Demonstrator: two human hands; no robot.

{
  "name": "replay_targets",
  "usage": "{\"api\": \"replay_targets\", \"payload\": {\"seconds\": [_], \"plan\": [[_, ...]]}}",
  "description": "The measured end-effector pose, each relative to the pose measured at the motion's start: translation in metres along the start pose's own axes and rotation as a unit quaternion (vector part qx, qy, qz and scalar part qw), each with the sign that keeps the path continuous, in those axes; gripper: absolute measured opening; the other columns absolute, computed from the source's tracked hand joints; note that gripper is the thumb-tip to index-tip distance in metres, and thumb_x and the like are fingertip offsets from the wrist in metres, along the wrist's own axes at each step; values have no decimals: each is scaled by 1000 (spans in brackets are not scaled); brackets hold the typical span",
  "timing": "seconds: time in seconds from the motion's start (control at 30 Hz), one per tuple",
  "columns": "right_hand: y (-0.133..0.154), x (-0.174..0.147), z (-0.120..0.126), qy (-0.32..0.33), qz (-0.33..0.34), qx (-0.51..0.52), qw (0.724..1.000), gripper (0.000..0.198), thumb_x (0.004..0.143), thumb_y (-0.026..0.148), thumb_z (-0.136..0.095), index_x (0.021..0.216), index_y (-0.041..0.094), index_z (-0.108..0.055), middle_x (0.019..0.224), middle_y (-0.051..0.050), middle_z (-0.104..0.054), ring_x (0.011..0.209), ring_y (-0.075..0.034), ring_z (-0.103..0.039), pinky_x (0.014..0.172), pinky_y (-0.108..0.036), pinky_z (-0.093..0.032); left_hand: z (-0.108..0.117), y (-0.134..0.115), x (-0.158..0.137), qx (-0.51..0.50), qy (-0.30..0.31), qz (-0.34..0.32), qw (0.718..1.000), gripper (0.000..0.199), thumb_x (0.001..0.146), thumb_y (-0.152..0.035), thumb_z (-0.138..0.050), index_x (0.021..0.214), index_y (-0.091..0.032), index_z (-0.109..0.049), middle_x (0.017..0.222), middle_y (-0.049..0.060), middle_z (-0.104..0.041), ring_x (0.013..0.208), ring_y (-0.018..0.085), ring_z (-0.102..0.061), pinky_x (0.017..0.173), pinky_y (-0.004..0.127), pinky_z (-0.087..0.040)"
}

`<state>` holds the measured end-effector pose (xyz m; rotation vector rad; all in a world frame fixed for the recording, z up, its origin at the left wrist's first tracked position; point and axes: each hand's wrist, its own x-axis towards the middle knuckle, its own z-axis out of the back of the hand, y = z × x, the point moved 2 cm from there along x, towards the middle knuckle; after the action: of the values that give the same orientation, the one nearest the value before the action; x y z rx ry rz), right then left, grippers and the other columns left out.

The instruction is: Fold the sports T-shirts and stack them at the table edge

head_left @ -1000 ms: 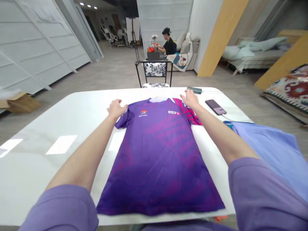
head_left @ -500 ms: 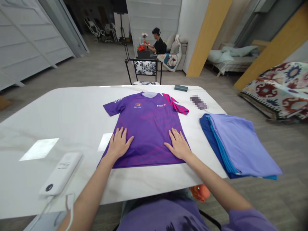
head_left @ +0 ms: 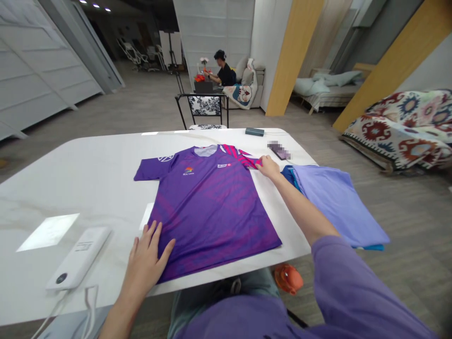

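A purple short-sleeved T-shirt [head_left: 212, 207] lies spread face up on the white table, collar away from me and hem near the front edge. My left hand [head_left: 150, 256] rests flat on its lower left side, fingers spread. My right hand [head_left: 269, 167] reaches out to the pink-striped right sleeve and pinches its end. The left sleeve lies stretched out to the side. Right of my right forearm sits a stack of folded clothes [head_left: 328, 197], lavender on top and blue beneath.
On the white table [head_left: 88, 179] lie a white power bank [head_left: 79, 256] with cables, a dark case [head_left: 254, 132] and a phone [head_left: 279, 150]. A patterned chair [head_left: 205, 106] stands beyond. Farther back a person [head_left: 224, 70] sits by a sofa. An orange object [head_left: 288, 278] is below the front edge.
My right hand has moved from the shirt's lower right up to the right sleeve and taken hold of it. My left hand has slid nearer the hem. The shirt has turned slightly and shifted toward me.
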<state>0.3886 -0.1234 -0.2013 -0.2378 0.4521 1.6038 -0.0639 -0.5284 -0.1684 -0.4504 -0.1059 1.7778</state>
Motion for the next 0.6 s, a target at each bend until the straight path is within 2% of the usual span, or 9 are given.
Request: {"api": "replay_targets", "payload": {"seconds": [0.1, 0.17, 0.23, 0.3, 0.37, 0.43, 0.5, 0.57, 0.6], "plan": [[-11, 35, -1, 61, 5, -29, 998, 31, 108, 42, -72, 129, 20, -79, 146, -17, -72, 128, -29, -72, 103, -33, -55, -3, 10, -14, 4, 11, 6, 1000, 81, 115, -63, -43, 187, -27, -31, 192, 12, -34, 182, 37, -22, 148, 65, -22], [-21, 49, 7, 60, -1, -34, 998, 22, 109, 33, -68, 122, 19, -80, 138, -16, -76, 126, -28, -72, 103, -33, -54, -8, 15, -22, 12, 13, 4, 1000, 81, 114, -63, -46, 187, -31, -28, 193, 8, -33, 183, 34, -22, 149, 63, -23], [-33, 60, 22, 17, -30, -37, 999, 33, 116, 28, -53, 138, 15, -74, 145, -21, -73, 129, -28, -69, 106, -36, -53, -10, 17, -29, 18, 13, -4, 1000, 85, 112, -65, -48, 188, -35, -24, 193, 7, -32, 182, 34, -23, 149, 63, -23], [-43, 68, 40, -63, -59, -36, 996, 46, 122, 27, -39, 159, 8, -57, 158, -28, -63, 138, -30, -64, 114, -43, -51, -9, 17, -33, 20, 13, -11, 1000, 89, 110, -67, -49, 188, -38, -20, 193, 6, -33, 182, 35, -25, 148, 65, -23], [-47, 65, 48, -118, -54, -33, 991, 52, 123, 29, -38, 168, 5, -46, 164, -32, -56, 146, -33, -59, 121, -48, -48, -5, 16, -37, 21, 12, -13, 1000, 91, 108, -66, -50, 189, -41, -17, 192, 6, -34, 181, 36, -27, 148, 67, -22], [-39, 43, 40, -98, 1, -30, 995, 51, 121, 35, -51, 163, 7, -54, 161, -28, -61, 147, -34, -61, 126, -47, -47, 1, 15, -41, 16, 12, -12, 1000, 92, 107, -65, -51, 188, -45, -14, 193, 3, -33, 180, 37, -28, 148, 67, -21], [-21, -3, 15, -22, 100, -23, 995, 56, 116, 47, -64, 158, 11, -63, 161, -24, -65, 148, -34, -63, 128, -45, -48, 5, 14, -46, 5, 12, -8, 1000, 95, 104, -65, -55, 187, -50, -13, 193, -2, -31, 180, 37, -29, 148, 65, -23], [2, -69, -16, 47, 225, -5, 973, 81, 111, 64, -66, 171, 11, -54, 175, -25, -54, 161, -38, -54, 134, -51, -44, 7, 13, -50, -4, 17, -2, 1000, 99, 100, -67, -59, 186, -54, -11, 193, -5, -30, 179, 36, -31, 148, 63, -24], [11, -103, -29, 68, 264, 3, 962, 90, 110, 71, -64, 177, 13, -49, 181, -24, -46, 167, -39, -48, 138, -55, -41, 7, 13, -52, -5, 22, 0, 1000, 101, 99, -68, -60, 186, -54, -10, 193, -5, -30, 179, 35, -32, 148, 63, -24]]}}
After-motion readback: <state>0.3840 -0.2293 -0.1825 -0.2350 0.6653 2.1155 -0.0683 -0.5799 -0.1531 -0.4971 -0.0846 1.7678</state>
